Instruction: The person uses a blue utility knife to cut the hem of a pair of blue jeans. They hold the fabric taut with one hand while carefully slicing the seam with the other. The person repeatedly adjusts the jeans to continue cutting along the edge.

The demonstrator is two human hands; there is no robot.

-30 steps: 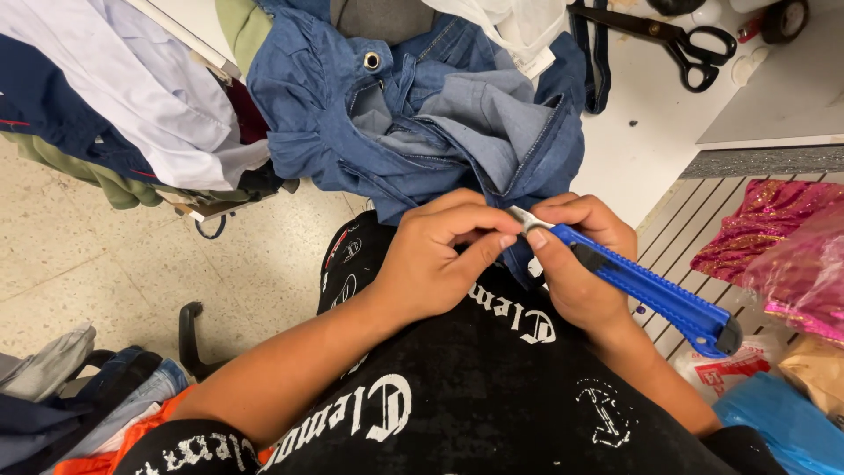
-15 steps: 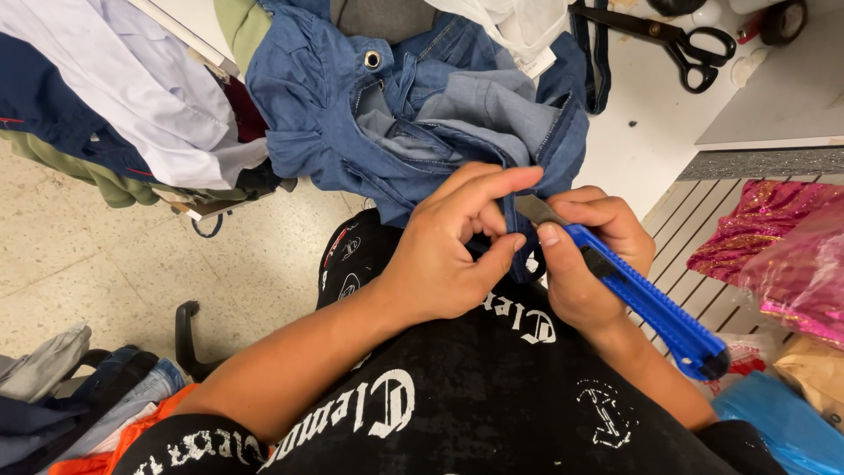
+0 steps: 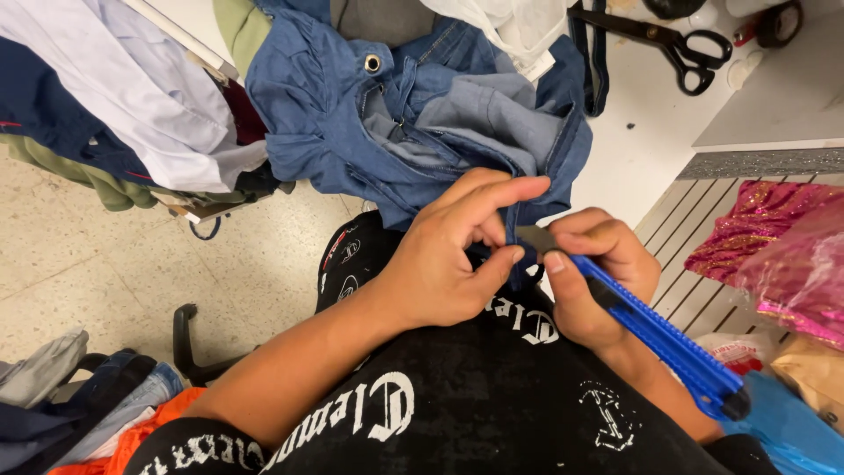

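Gripping blue utility knife (image 3: pixel 655 330) – right hand (image 3: pixel 598 273) | left hand (image 3: pixel 453 255) fingers now pinch its blade (image 3: pixel 533 237), index raised

A speckled pale floor (image 3: pixel 79 264) is lying under heaped clothes (image 3: pixel 132 105); a white table (image 3: pixel 651 132) is carrying black scissors (image 3: pixel 677 44).

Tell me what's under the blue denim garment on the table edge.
The denim garment hangs off the white table, its lower edge dropping behind the left hand and right hand, which holds the blue utility knife. Whatever lies beneath its folds is covered.
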